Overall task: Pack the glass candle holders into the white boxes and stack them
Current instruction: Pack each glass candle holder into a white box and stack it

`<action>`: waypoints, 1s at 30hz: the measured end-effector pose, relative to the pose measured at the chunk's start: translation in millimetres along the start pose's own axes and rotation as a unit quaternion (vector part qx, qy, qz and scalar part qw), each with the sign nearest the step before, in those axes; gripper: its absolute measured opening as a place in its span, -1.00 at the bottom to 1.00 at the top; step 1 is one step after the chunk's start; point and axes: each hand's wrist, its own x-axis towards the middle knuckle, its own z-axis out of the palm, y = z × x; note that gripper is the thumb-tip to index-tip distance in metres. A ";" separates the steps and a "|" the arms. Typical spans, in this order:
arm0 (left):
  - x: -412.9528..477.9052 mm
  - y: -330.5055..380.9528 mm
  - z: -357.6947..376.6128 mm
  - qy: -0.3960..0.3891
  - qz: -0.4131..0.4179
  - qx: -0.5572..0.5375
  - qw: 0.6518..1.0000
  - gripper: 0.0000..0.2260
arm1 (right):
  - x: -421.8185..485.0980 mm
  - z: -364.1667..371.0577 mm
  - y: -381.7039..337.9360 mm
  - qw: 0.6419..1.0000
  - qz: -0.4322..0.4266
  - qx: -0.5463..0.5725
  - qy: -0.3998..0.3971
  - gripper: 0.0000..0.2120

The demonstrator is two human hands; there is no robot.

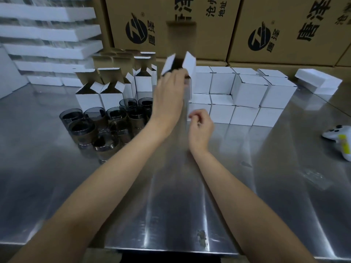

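Table: a steel table (171,205) ran from the near edge to the back, both bare forearms reaching across it.
Right hand: the right hand (201,128) hung low over the table's middle, fingers curled with the thumb close to the forefinger; whether they pinched anything could not be told.
Controller: a white game controller (340,135) lay at the far right edge.
Candle holders: the smoky glass candle holders (76,115) stood clustered on the left, upright and unpacked.
Left hand: the left hand (169,92) was raised above the right one, fingers wrapped round a box.
Held box: the white box (190,63) was up in the air, motion-blurred, top flaps spread open.
Open boxes: the open boxes (88,100) stood just behind the glasses, flaps up.
Closed boxes: the closed boxes (247,92) were stacked in layers to the right of the hands.
Foam: white foam trays (47,33) were piled at far left.
Cartons: brown printed cartons (284,25) lined the back.
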 end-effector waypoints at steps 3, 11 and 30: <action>-40.0 12.2 2.0 -0.032 0.110 0.122 0.986 -0.82 | 9.0 -21.0 -1.9 0.989 0.048 0.067 0.122 -0.76; -82.2 9.1 9.7 -0.023 0.181 0.028 0.983 -0.97 | 23.1 -58.6 18.9 0.988 0.134 -0.001 0.082 -0.77; -82.3 -19.2 14.2 -0.060 -0.318 -0.338 0.884 -0.62 | 14.4 -49.0 16.1 0.995 0.096 -0.005 -0.022 -0.71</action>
